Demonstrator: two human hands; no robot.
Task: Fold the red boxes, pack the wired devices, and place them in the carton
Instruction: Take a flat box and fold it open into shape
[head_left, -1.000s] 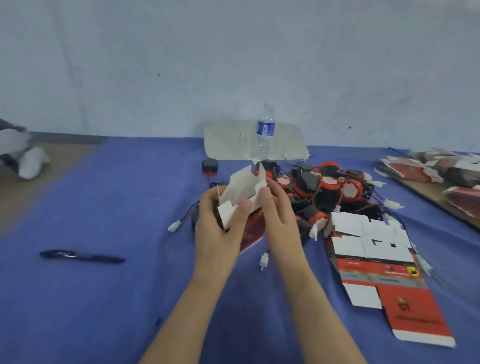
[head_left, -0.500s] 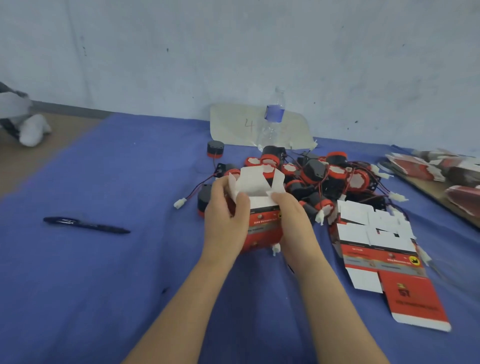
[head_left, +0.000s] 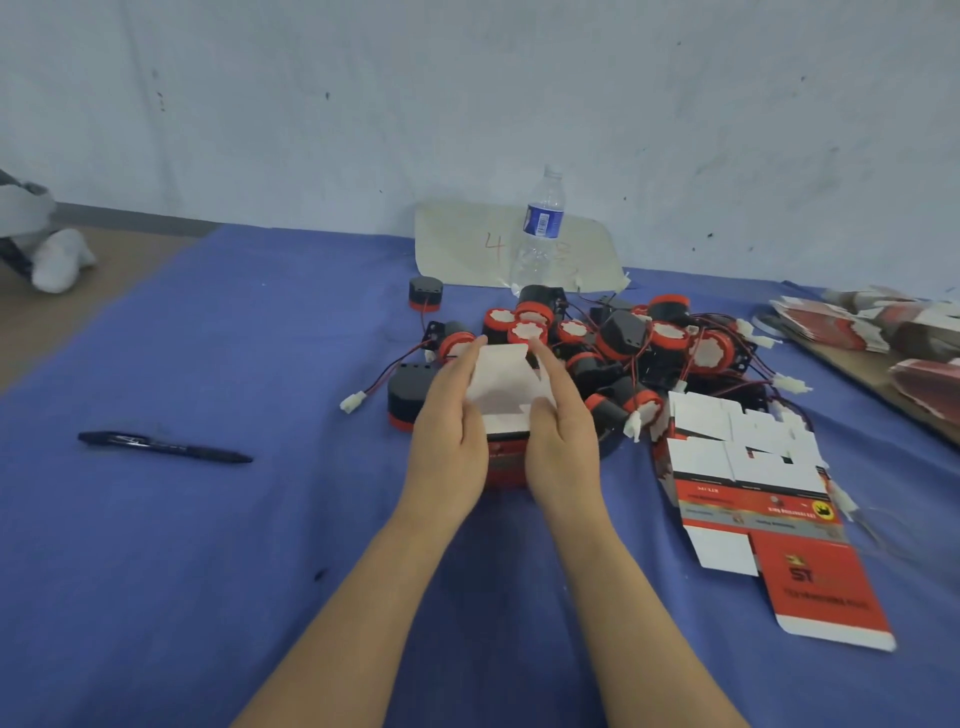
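The red box stands on the blue worktop with its white flaps raised, between the left hand and the right hand. The fingers of both hands are straight and pressed flat against its sides, not curled round it. The wired devices are heaped just behind it. A flat unfolded box lies to the right, and a pen well to the left.

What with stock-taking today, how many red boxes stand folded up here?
1: the red box stands on the cloth between the left hand and right hand, its top flap up. The blanks right of the device pile lie flat; others may be out of view.
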